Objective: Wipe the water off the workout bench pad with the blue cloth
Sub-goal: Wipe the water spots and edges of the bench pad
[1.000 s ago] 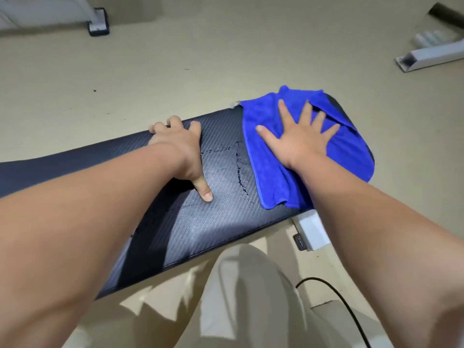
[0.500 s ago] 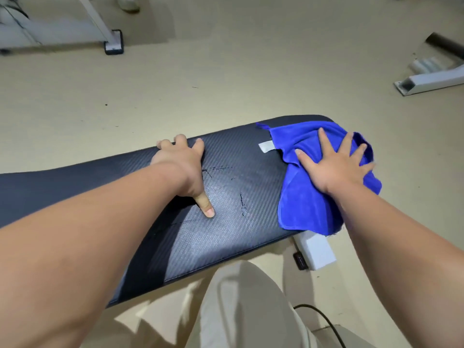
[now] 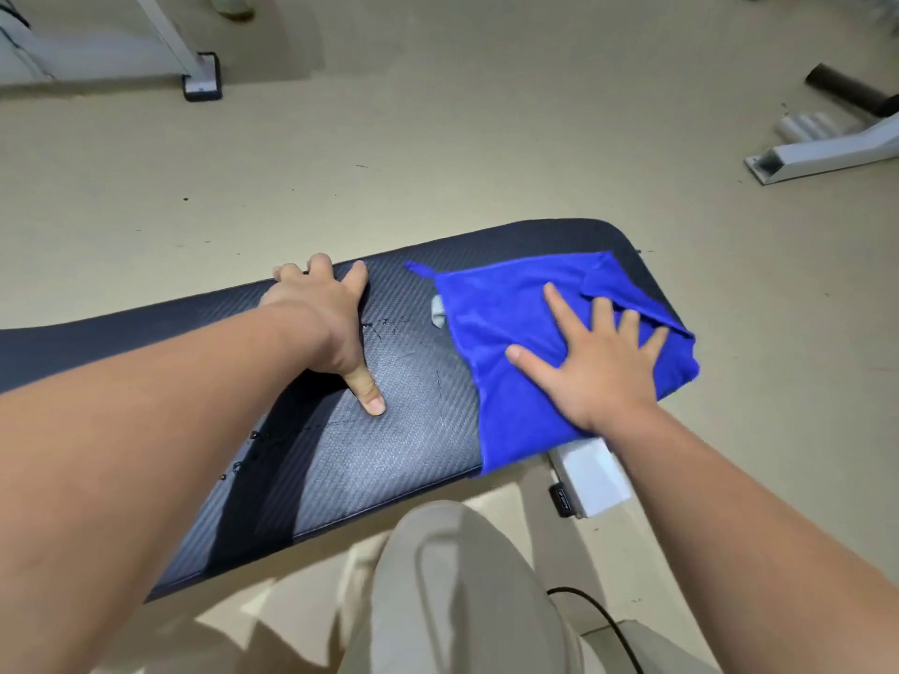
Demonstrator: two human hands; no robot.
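From the head view we look down on the pad (image 3: 399, 445), a long dark slab with a woven texture that runs from the left edge to a rounded end at the right. The cloth (image 3: 515, 328) lies spread over that right end, its near edge hanging over the pad's front side and its right corner past the pad's rim. A small grey tag (image 3: 438, 313) peeks out at the cloth's left border.

Our right hand (image 3: 598, 362) presses flat on the cloth, fingers spread wide, thumb pointing left; nothing is gripped. Our left hand (image 3: 326, 323) rests on the bare pad to the left of the cloth, well apart from it, fingers curled over the far edge and thumb stretched toward us along the surface.

Between the hands we see thin dark streaks and a few droplets (image 3: 253, 445) on the pad, more of them near our left forearm.

Under the pad's right end a white frame block (image 3: 593, 474) shows. A black cable (image 3: 608, 620) curves on the beige floor (image 3: 438, 153) beside our knee (image 3: 462, 600).
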